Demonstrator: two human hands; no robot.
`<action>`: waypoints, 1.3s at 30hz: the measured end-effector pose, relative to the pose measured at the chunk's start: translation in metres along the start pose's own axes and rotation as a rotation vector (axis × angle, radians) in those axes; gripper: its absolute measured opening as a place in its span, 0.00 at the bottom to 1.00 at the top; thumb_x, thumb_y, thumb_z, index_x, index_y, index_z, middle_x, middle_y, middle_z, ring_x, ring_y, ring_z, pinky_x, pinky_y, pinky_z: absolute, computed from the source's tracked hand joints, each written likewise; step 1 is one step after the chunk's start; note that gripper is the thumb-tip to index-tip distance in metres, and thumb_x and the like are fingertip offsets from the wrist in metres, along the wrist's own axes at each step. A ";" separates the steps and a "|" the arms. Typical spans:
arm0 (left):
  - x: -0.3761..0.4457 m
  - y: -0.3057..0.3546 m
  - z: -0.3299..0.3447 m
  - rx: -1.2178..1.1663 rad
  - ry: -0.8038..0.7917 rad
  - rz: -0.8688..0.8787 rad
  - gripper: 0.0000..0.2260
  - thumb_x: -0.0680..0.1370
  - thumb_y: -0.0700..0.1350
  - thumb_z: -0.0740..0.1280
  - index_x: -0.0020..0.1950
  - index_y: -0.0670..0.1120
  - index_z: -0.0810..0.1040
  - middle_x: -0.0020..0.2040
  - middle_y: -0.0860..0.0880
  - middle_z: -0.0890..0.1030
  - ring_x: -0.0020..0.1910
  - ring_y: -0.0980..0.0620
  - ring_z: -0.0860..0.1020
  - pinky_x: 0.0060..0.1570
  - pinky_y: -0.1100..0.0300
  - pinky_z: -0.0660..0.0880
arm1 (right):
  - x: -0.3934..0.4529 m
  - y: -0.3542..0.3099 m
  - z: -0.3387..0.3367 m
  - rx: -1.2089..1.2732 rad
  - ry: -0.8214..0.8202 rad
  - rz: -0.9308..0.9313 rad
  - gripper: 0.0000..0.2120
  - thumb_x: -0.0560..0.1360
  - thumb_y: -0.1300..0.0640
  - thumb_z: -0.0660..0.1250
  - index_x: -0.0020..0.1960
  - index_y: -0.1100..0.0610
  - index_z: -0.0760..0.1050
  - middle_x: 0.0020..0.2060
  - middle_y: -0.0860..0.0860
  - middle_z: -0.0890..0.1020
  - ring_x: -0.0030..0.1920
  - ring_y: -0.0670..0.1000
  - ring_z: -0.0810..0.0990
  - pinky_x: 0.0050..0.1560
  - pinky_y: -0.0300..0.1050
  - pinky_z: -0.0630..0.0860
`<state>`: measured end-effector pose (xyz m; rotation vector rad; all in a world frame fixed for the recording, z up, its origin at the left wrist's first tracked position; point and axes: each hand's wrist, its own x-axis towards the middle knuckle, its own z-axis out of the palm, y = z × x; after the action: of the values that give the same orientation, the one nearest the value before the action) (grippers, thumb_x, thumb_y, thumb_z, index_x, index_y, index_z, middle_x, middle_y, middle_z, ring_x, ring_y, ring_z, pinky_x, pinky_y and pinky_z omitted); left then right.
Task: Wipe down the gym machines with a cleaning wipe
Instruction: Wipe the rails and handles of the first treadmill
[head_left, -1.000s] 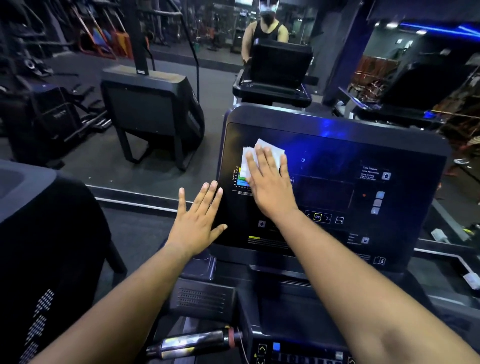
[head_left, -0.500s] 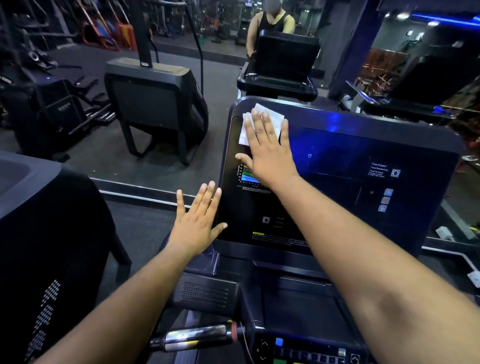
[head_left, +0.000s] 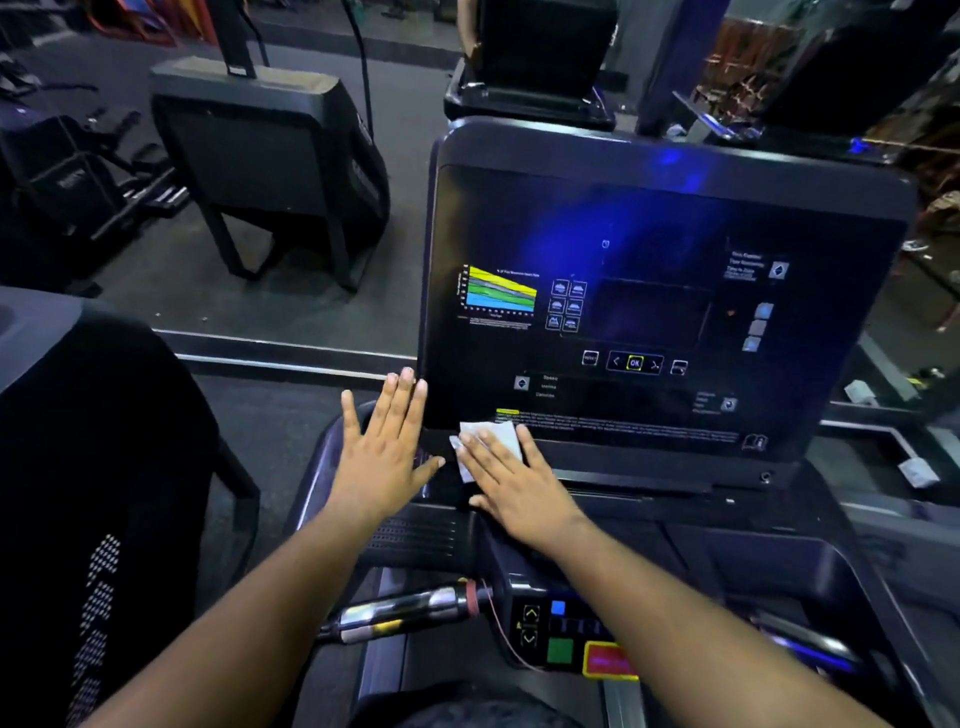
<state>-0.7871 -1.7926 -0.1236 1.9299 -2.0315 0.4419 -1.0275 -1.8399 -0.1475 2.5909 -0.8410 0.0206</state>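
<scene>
My right hand (head_left: 511, 483) lies flat, fingers straight and slightly spread, pressing a white cleaning wipe (head_left: 488, 441) against the lower left corner of the treadmill console (head_left: 670, 208). The wipe is a thin, crumpled rectangular sheet; its upper edge and left corner show past my fingertips, the rest is hidden under my palm. My left hand (head_left: 382, 452) is open with fingers straight and close together, thumb splayed out, its fingertips beside the console's left edge; I cannot tell whether they touch it. The console is a broad, glossy dark panel with rounded corners, carrying a blue reflection, a coloured banded chart (head_left: 501, 293) and a yellow-ringed OK button (head_left: 634, 362). Below, a polished metal grip bar (head_left: 405, 610) with a red ring meets a matte control pad bearing a green square key (head_left: 560, 649) and a red stop key (head_left: 609, 660).
</scene>
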 end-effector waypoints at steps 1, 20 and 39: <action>-0.001 0.004 0.001 0.001 -0.007 0.013 0.50 0.74 0.63 0.72 0.84 0.43 0.48 0.84 0.43 0.48 0.83 0.45 0.49 0.75 0.28 0.45 | -0.009 0.004 0.001 0.000 -0.013 0.016 0.34 0.83 0.41 0.52 0.83 0.57 0.49 0.82 0.52 0.53 0.82 0.53 0.51 0.77 0.68 0.50; -0.012 0.114 0.013 0.024 -0.173 0.174 0.43 0.77 0.65 0.66 0.83 0.46 0.53 0.84 0.45 0.48 0.83 0.47 0.47 0.76 0.29 0.43 | -0.097 0.030 -0.009 0.253 -0.076 0.358 0.29 0.80 0.49 0.63 0.79 0.56 0.65 0.77 0.52 0.69 0.77 0.51 0.65 0.77 0.64 0.59; 0.024 0.221 0.025 0.045 -0.223 0.294 0.43 0.79 0.68 0.60 0.83 0.46 0.47 0.84 0.45 0.45 0.83 0.48 0.44 0.76 0.30 0.40 | -0.221 0.158 0.031 0.298 -0.214 0.706 0.44 0.79 0.31 0.49 0.81 0.59 0.38 0.80 0.55 0.39 0.81 0.53 0.38 0.77 0.67 0.36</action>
<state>-1.0096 -1.8139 -0.1394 1.7778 -2.4841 0.3531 -1.3012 -1.8439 -0.1459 2.4316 -1.9173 0.0767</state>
